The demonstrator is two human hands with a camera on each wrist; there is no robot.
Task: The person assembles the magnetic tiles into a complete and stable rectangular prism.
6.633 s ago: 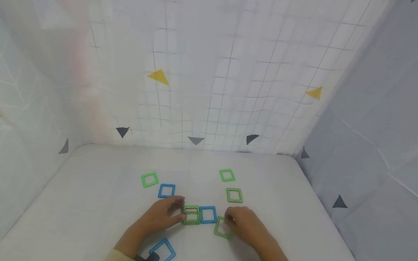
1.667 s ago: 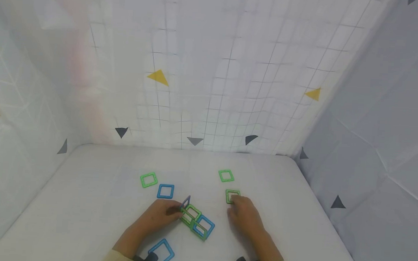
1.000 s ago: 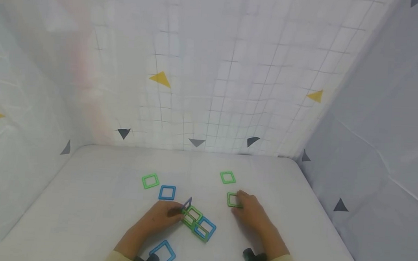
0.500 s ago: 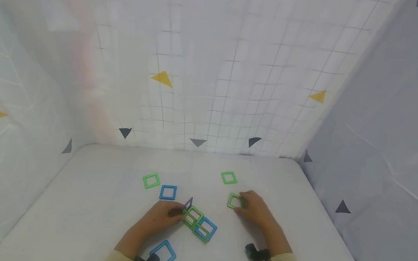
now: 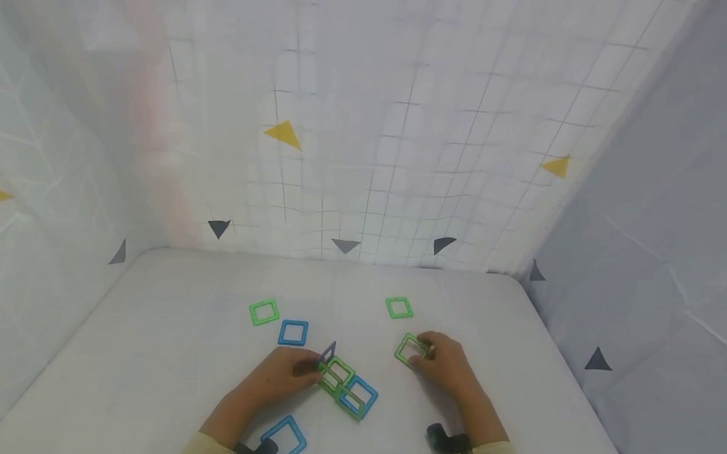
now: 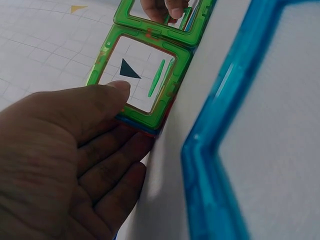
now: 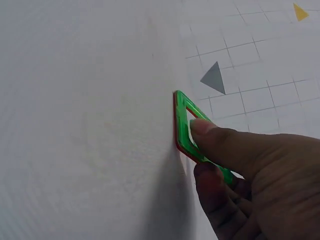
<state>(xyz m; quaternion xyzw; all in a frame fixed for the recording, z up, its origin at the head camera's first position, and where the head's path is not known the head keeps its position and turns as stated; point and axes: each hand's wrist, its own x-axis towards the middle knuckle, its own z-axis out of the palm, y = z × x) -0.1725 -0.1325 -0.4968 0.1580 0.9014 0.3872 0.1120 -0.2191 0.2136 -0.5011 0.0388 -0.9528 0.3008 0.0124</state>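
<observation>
My left hand pinches a standing green square magnetic tile at the left end of a small structure, thumb on its frame. A second green tile stands in line with it. Behind the left fingertips a bluish tile stands at an angle. A green tile and a blue tile lie flat behind the standing pair. To the right, my right hand pinches another green square tile between thumb and fingers, its frame tilted, one edge close over the table.
Beyond the hands lie a green tile, a blue tile and another green tile. One more blue tile lies by the left wrist, partly covered by the wrist camera. White sheets surround the white table.
The green tile earlier by my right hand now stands on the structure, which has turned clockwise. My right hand moved up to another green tile, gripped its right side and tilted it.
</observation>
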